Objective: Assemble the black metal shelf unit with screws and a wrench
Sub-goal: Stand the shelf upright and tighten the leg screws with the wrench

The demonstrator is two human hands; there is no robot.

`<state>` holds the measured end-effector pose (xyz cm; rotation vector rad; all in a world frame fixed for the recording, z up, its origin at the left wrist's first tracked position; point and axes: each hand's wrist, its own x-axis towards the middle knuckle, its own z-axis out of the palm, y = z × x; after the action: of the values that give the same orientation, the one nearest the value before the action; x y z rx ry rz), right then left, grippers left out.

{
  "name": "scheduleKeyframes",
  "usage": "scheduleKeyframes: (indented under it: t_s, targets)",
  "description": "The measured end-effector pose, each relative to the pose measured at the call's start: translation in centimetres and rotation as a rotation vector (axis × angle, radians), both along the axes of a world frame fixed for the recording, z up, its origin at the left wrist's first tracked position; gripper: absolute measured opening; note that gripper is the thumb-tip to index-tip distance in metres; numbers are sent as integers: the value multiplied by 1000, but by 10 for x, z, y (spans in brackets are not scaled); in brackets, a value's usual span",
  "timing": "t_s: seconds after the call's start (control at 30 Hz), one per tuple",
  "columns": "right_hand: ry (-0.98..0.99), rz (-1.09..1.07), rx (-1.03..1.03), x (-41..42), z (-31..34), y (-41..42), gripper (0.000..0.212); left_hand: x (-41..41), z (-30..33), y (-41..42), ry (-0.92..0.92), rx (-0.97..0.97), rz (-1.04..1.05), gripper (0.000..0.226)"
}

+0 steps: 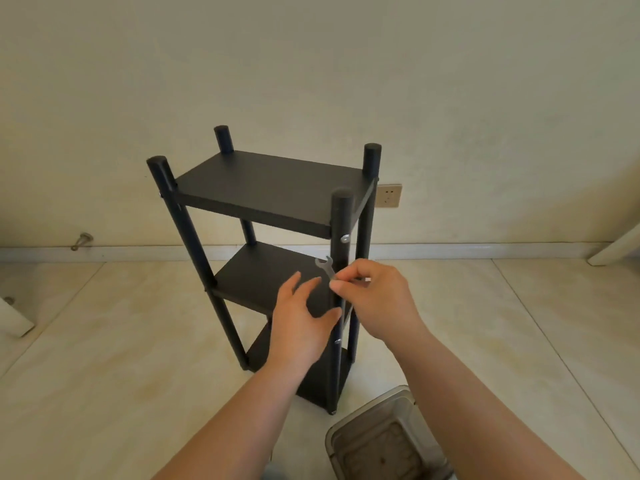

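Our right hand (372, 299) pinches the thin, stiff wrench (327, 268), its head above our fingertips; our left hand (299, 323) hovers, fingers relaxed, beside the rigid, light-looking shelf unit (273, 188), best steadied by its post.

You see everything through one head-worn wide-angle camera, looking forward and down from close above the shelf unit (273, 188), toward the floor (104, 341) and wall (311, 64).

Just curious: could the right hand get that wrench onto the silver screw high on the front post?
Probably yes. The right hand pinches the wrench just below that screw, and nothing lies between them.
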<state>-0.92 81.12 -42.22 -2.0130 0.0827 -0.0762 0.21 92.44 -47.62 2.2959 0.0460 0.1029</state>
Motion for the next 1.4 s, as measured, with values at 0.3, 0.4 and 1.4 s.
scheduleKeyframes:
  t_s: [0.3, 0.4, 1.4]
  targets:
    - [67, 348, -38, -7, 11, 9, 12, -27, 8, 19, -148, -270, 89, 23]
    - [225, 400, 41, 0, 21, -13, 11, -26, 10, 21, -140, -369, 100, 34]
    - [-79, 121, 41, 24, 23, 34, 14, -12, 16, 39, -228, -402, 70, 33]
